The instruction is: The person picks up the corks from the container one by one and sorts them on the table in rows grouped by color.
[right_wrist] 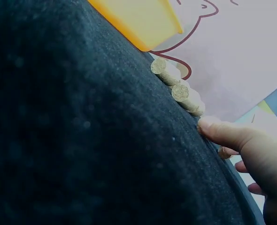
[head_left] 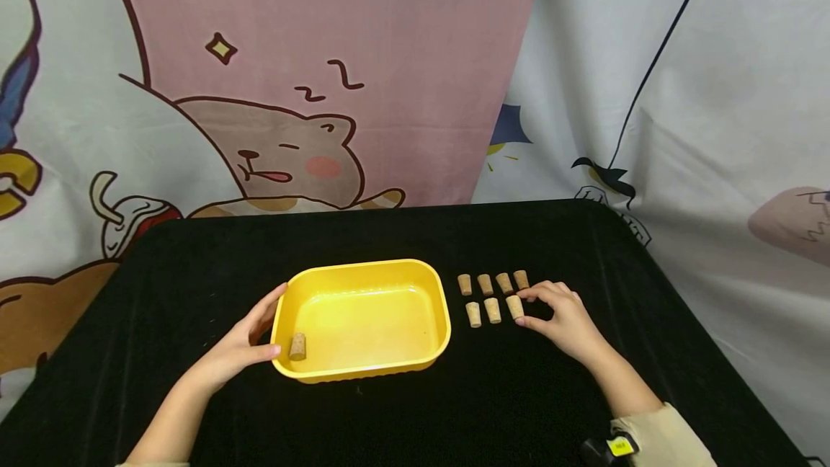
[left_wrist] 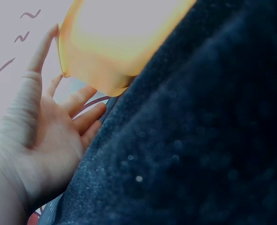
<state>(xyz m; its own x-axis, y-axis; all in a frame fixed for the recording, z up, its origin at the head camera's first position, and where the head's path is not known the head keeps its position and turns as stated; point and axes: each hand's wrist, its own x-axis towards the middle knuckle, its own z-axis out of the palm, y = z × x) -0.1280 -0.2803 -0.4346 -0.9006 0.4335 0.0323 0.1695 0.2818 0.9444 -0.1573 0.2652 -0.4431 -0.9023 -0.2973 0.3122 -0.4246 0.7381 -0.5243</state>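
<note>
A yellow plastic tray [head_left: 363,373] stands on the black cloth with one cork [head_left: 297,347] inside its left front corner. My left hand [head_left: 227,352] rests at the tray's left end, thumb on the front part of the rim and fingers spread along the rear; the left wrist view shows these fingers fairly straight. To the tray's right, several tapered corks [head_left: 485,285] lie in two rows. My right hand [head_left: 570,323] pinches the rightmost front-row cork [head_left: 514,306] lengthwise between thumb and fingertip. In the right wrist view the thumb [right_wrist: 218,133] mostly hides that cork.
Black cloth [head_left: 415,424] covers the table. Behind it hangs a pink and white curtain [head_left: 415,56] with cartoon drawings. The rightmost back-row cork [head_left: 521,279] lies close to the right fingertips. A dark strap with a yellow label [head_left: 620,446] is by the right sleeve.
</note>
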